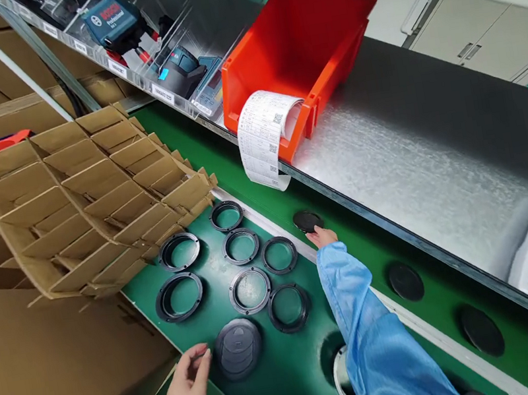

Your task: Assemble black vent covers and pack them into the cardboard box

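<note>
head view: our right hand (321,237) touches a disc (307,221), fingers together; left hand (187,390) by the cap (238,348), fingers loosely curled, empty; next we need a grip on the disc.

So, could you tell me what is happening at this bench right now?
A person in a blue smock works over a green mat. The right hand reaches to a black round disc on the green strip beyond the mat, fingertips at its edge. The left hand rests open beside a dark domed cap. Seven black rings lie in rows near a cardboard divider.
</note>
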### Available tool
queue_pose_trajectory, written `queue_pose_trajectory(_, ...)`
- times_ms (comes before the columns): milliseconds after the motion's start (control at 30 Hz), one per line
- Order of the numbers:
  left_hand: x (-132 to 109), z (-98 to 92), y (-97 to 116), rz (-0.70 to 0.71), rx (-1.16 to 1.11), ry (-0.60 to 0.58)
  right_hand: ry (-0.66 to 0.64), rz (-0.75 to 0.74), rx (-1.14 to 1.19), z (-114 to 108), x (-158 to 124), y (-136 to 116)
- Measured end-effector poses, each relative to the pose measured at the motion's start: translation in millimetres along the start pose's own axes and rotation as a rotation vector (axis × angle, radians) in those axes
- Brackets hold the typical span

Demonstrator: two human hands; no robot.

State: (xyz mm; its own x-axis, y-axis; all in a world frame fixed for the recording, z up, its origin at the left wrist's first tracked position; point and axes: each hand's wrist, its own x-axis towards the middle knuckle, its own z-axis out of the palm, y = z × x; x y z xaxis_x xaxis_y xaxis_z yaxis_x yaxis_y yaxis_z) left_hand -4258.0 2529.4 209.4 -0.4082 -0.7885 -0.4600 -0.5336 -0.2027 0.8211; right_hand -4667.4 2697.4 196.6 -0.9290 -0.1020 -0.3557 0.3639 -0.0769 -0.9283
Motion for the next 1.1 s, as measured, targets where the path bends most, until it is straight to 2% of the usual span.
queue_pose_trajectory(67, -12, 11.4, 19, 0.064, -0.073, -0.026, -0.027, 0.01, 0.055, -22, -45, -7)
queue_pose_trajectory(100, -21, 19.3, 29, 0.086, -0.128, -0.08, -0.056, 0.012, 0.083, -34, -73, -8)
queue_pose_trajectory(167, -40, 38.5, 50, 0.074, -0.297, -0.29, -0.14, 0.021, 0.132, -55, -138, -5)
queue_pose_trajectory(200, -50, 49.0, 58, 0.034, -0.414, -0.444, -0.2, 0.039, 0.154, -65, -172, -1)
queue_pose_trajectory(267, -71, 69.0, 70, -0.101, -0.671, -0.762, -0.329, 0.092, 0.179, -79, -237, 10)
queue_pose_trajectory(300, -80, 77.6, 72, -0.168, -0.771, -0.873, -0.384, 0.119, 0.173, -85, -265, 15)
queue_pose_trajectory(333, -90, 84.6, 72, -0.223, -0.84, -0.94, -0.429, 0.138, 0.147, -90, -289, 20)
queue_pose_trajectory(400, -108, 93.3, 68, -0.283, -0.889, -0.964, -0.439, 0.099, 0.011, -100, -324, 27)
queue_pose_trajectory(467, -126, 95.9, 62, -0.314, -0.873, -0.943, -0.318, -0.106, -0.222, -112, -343, 27)
queue_pose_trajectory(533, -143, 95.2, 57, -0.345, -0.849, -0.959, -0.175, -0.411, -0.48, -126, -353, 21)
queue_pose_trajectory(567, -151, 94.4, 54, -0.358, -0.839, -0.981, -0.143, -0.551, -0.594, -133, -355, 17)
queue_pose_trajectory(600, -159, 93.8, 52, -0.365, -0.829, -1.005, -0.149, -0.658, -0.692, -140, -358, 13)
queue_pose_trajectory(667, -174, 92.8, 47, -0.359, -0.798, -1.051, -0.234, -0.755, -0.837, -151, -363, 10)
queue_pose_trajectory(733, -186, 92.1, 42, -0.342, -0.734, -1.08, -0.302, -0.741, -0.904, -159, -367, 13)
queue_pose_trajectory(833, -201, 91.4, 35, -0.339, -0.652, -1.126, -0.387, -0.674, -0.841, -167, -372, 22)
queue_pose_trajectory(933, -214, 91.9, 31, -0.334, -0.64, -1.129, -0.43, -0.607, -0.642, -176, -375, 26)
queue_pose_trajectory(1033, -223, 94.3, 28, -0.323, -0.625, -1.096, -0.399, -0.432, -0.354, -189, -378, 25)
queue_pose_trajectory(1100, -227, 96.7, 25, -0.323, -0.635, -1.11, -0.375, -0.354, -0.24, -198, -382, 26)
